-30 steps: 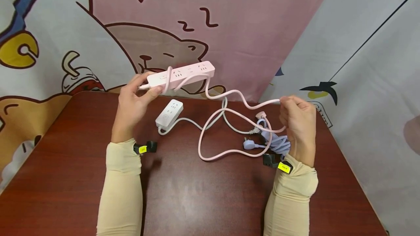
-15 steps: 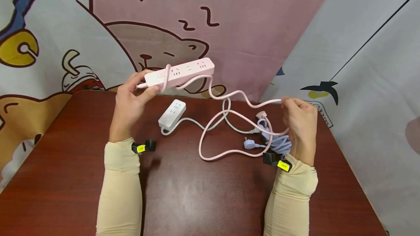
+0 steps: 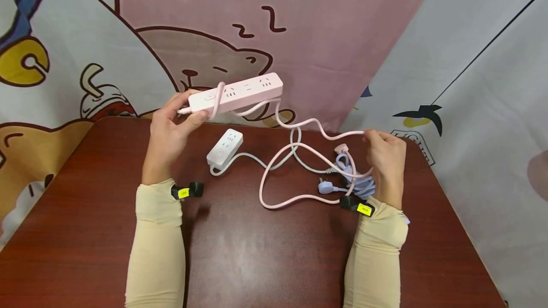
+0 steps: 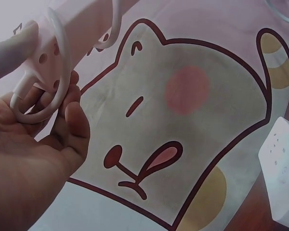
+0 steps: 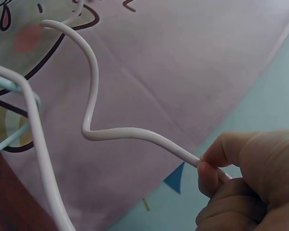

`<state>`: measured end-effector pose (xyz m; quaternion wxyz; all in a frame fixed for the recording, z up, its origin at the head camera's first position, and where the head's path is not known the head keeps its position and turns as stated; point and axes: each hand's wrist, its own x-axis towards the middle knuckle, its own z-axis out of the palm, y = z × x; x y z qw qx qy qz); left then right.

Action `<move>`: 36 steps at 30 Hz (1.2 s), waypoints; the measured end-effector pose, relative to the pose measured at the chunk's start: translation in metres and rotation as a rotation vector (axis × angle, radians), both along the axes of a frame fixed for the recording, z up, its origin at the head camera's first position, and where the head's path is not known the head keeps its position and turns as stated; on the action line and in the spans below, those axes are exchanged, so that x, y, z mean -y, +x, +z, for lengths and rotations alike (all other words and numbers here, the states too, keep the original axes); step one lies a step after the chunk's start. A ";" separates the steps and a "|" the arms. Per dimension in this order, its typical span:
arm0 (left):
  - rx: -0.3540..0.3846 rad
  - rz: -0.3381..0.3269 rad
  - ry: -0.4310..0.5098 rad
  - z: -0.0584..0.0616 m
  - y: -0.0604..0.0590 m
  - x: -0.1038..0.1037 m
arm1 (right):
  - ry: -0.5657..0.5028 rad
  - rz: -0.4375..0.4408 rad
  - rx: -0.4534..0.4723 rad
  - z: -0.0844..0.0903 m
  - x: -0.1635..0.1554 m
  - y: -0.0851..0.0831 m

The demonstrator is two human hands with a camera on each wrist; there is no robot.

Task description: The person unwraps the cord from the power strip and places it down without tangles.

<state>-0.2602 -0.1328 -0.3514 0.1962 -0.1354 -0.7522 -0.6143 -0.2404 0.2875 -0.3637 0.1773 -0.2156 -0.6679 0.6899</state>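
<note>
My left hand (image 3: 170, 122) grips the near end of a pink power strip (image 3: 246, 93), held up above the table's back edge and tilted up to the right. One turn of its pink cord wraps round the strip beside the thumb, as the left wrist view also shows. From there the wavy cord (image 3: 306, 121) runs across to my right hand (image 3: 386, 158). In the right wrist view, thumb and forefinger pinch the cord (image 5: 135, 134). Below that hand a slack loop of the same cord droops over the table, ending at a pink plug (image 3: 341, 149).
A small white power strip (image 3: 224, 149) lies on the brown table (image 3: 265, 251), its white cord (image 3: 248, 155) trailing right beneath the pink loop. At the right sits a bundled lavender cord (image 3: 361, 185) with its plug (image 3: 326, 187). A printed curtain (image 3: 321, 27) hangs behind the table.
The pink power strip has risen slightly in my left hand. My right hand has shifted a little to the left within the last half second, still pinching the cord.
</note>
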 end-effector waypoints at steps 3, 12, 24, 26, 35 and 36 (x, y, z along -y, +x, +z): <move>-0.003 -0.024 0.022 0.000 0.000 0.000 | 0.037 -0.007 0.039 -0.003 -0.001 -0.002; -0.029 -0.094 -0.051 -0.003 0.001 0.005 | 0.034 -0.043 0.040 -0.006 -0.004 -0.005; 0.029 -0.253 -0.182 -0.005 0.005 0.012 | -0.106 -0.113 0.005 -0.010 -0.013 -0.007; 0.036 -0.273 -0.213 -0.005 0.005 0.013 | -0.124 -0.134 0.001 -0.010 -0.014 -0.006; 0.090 -0.377 -0.308 -0.004 0.007 0.015 | -0.196 -0.190 -0.046 -0.009 -0.018 -0.005; 0.101 -0.386 -0.318 -0.003 0.007 0.015 | -0.208 -0.191 -0.058 -0.008 -0.018 -0.005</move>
